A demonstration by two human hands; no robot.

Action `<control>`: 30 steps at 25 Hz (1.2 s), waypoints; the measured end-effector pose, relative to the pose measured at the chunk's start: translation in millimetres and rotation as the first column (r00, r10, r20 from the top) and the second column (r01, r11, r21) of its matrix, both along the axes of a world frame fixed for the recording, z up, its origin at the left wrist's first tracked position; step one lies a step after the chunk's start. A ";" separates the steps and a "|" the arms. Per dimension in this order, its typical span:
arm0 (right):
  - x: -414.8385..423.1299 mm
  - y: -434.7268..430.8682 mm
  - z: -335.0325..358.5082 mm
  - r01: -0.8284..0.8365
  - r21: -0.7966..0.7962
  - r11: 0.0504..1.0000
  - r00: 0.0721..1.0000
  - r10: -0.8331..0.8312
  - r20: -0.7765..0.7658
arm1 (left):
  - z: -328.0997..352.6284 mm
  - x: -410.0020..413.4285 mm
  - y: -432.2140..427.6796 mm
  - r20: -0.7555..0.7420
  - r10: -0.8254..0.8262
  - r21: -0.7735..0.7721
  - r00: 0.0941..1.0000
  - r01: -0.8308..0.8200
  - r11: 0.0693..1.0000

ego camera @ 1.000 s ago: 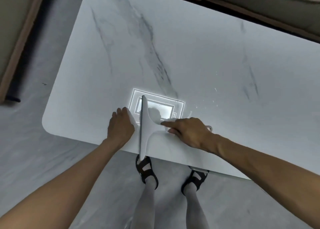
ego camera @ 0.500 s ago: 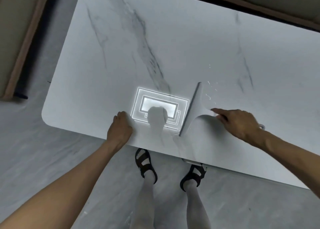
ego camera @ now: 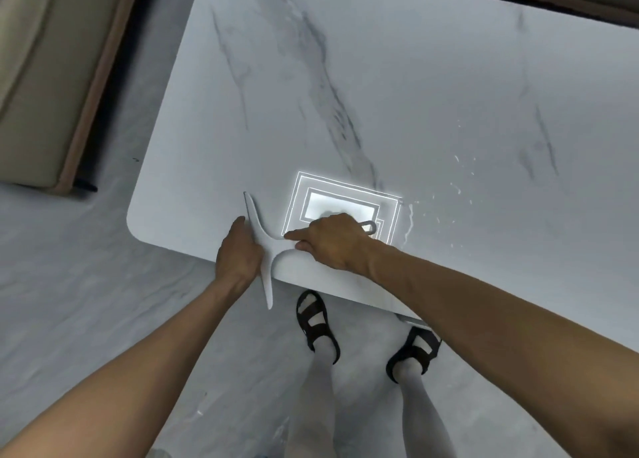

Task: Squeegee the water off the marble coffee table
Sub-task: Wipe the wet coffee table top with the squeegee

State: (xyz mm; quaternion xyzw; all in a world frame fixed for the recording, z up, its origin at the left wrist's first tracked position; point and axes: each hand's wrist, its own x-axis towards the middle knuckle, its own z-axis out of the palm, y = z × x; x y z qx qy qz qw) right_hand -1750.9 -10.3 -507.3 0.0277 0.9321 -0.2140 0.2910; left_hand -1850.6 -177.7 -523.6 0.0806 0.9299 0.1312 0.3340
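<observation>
The white marble coffee table [ego camera: 397, 87] with grey veins fills the upper middle of the head view. A white squeegee [ego camera: 264, 250] lies at the table's near edge, its long blade running front to back and its lower end sticking out over the floor. My right hand [ego camera: 332, 241] grips the squeegee's handle, forefinger stretched along it. My left hand [ego camera: 238, 252] rests flat on the table edge, touching the left side of the blade. Water droplets [ego camera: 456, 188] and a thin water streak [ego camera: 409, 222] glisten on the marble to the right of my right hand.
A bright rectangular light reflection [ego camera: 340, 208] shines on the marble behind my right hand. A beige sofa with a brown base [ego camera: 52, 87] stands at the left. My feet in black sandals [ego camera: 316, 322] stand on the grey floor below the table edge.
My right hand has swept the squeegee from the right, near the droplets, leftward along the near edge until the blade met my left hand. The left hand has stayed at the table edge.
</observation>
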 end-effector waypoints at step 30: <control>242.7 123.0 -6.9 0.268 0.087 0.960 0.963 -0.267 -0.018 | -2.2 142.8 97.4 -0.004 -0.538 -0.055 0.843 0.537 0.842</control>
